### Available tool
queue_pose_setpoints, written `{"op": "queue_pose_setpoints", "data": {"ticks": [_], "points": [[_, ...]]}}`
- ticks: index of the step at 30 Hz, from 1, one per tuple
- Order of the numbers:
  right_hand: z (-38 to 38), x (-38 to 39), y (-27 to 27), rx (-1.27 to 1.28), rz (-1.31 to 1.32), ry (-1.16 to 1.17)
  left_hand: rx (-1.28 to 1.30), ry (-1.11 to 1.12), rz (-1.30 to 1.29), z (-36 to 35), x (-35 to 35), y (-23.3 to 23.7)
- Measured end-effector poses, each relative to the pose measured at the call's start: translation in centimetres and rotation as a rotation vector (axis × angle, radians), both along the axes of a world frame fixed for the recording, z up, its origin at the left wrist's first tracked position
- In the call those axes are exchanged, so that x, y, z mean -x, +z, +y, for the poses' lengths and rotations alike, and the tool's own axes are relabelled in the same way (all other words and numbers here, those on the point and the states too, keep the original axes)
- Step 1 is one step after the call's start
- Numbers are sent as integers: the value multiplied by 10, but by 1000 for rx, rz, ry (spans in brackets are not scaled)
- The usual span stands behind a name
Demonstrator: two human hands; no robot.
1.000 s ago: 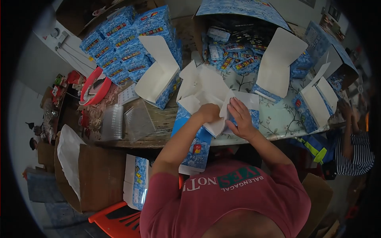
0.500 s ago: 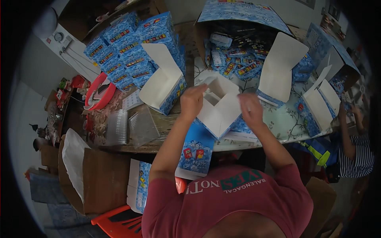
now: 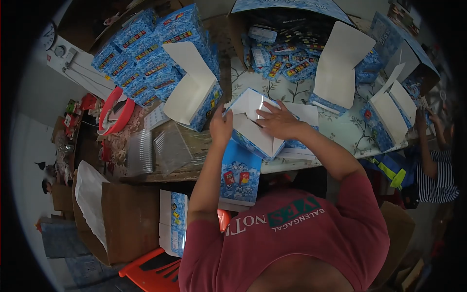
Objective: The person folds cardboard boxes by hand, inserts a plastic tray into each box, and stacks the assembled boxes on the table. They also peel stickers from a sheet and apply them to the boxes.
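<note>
In front of me on the table is a blue-printed carton (image 3: 265, 138) with white inner flaps, its top partly folded over. My left hand (image 3: 222, 125) grips the carton's left corner, thumb at the edge. Across the top, my right hand (image 3: 279, 121) presses on the white flaps with its fingers spread, holding nothing. A flat blue printed cardboard piece (image 3: 239, 177) hangs over the table edge below the carton. White-lined open cartons stand on either side, one at the left (image 3: 192, 92) and one at the right (image 3: 340, 68).
Stacked blue boxes (image 3: 155, 58) rise at the back left. A large box (image 3: 292, 9) at the back spills small blue packets (image 3: 287, 63). Clear plastic trays (image 3: 170, 148) and a pink ring (image 3: 116, 112) lie left. A co-worker's hands (image 3: 425, 121) are at far right.
My right hand has moved left from the carton's right side onto its top flaps. The carton has turned slightly and its opening is more covered. My left hand has shifted a little left.
</note>
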State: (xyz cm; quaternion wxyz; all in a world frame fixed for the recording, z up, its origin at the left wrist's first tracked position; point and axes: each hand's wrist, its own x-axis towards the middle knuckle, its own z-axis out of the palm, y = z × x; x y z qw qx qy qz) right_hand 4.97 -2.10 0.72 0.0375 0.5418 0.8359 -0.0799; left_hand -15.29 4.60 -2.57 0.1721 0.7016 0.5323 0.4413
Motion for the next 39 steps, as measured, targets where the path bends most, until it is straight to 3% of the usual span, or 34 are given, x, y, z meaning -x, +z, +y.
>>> {"op": "queue_pose_setpoints", "data": {"ticks": [1,3,4,6,7,9,10,11,12,13,15,16,17,19,21,22,23,24,26,27,28,30,33,35,37,39], "points": [[3,-5,-3,0,3,-2,245,-3,-28,3,3,-3],[14,-22,-11,-27,281,98,260,-35,0,9,11,-8],[21,-29,-12,-31,281,87,279,-67,22,13,13,-10],[21,-42,-4,-69,771,-218,341,-133,4,14,17,-8],[17,-46,2,97,771,-277,404,-191,-14,15,17,-6],[23,-49,-21,51,751,-207,320,-222,-18,7,16,-4],[16,-48,-9,26,706,-205,324,-227,-139,14,18,-18],[11,-48,1,-66,775,-227,294,-247,-204,4,12,-1],[5,-46,16,-160,917,-267,209,-282,-296,6,12,3],[2,-47,25,-330,1121,-235,135,-273,-274,-12,3,38],[-11,-42,52,-802,1214,-213,-351,-329,-312,-44,-19,85],[-23,-46,64,-808,1224,-247,-595,-392,-357,-55,-26,103],[-32,-48,78,-807,1357,-244,-591,-396,-346,-55,-27,107],[-33,-54,76,-774,1551,-272,-1105,-361,124,-53,-20,115],[-36,-67,68,-584,1543,-436,-950,-392,315,-70,-28,88],[-40,-70,67,-315,1502,-639,-788,-455,415,-78,-33,73],[-24,-77,36,-420,1424,-640,-732,-415,613,-81,-40,49],[-22,-79,15,-463,1397,-613,-559,-527,630,-83,-38,22],[-25,-83,-23,-319,1318,-551,-399,-777,724,-95,-28,-9],[-26,-89,-49,-162,1303,-565,-359,-860,585,-102,-21,-14],[-29,-89,-63,-309,1190,-461,-333,-958,431,-106,-11,-17],[-39,-78,-45,-357,941,-476,-344,-732,353,-90,18,-7],[-35,-68,-41,-430,844,-509,-298,-213,140,-28,75,-17],[-34,-51,-18,-549,860,-470,-210,403,255,9,125,-20],[-36,-34,3,-684,868,-457,11,955,489,36,186,-53],[-38,-18,16,-645,976,-339,491,1030,532,36,226,-49]]}}
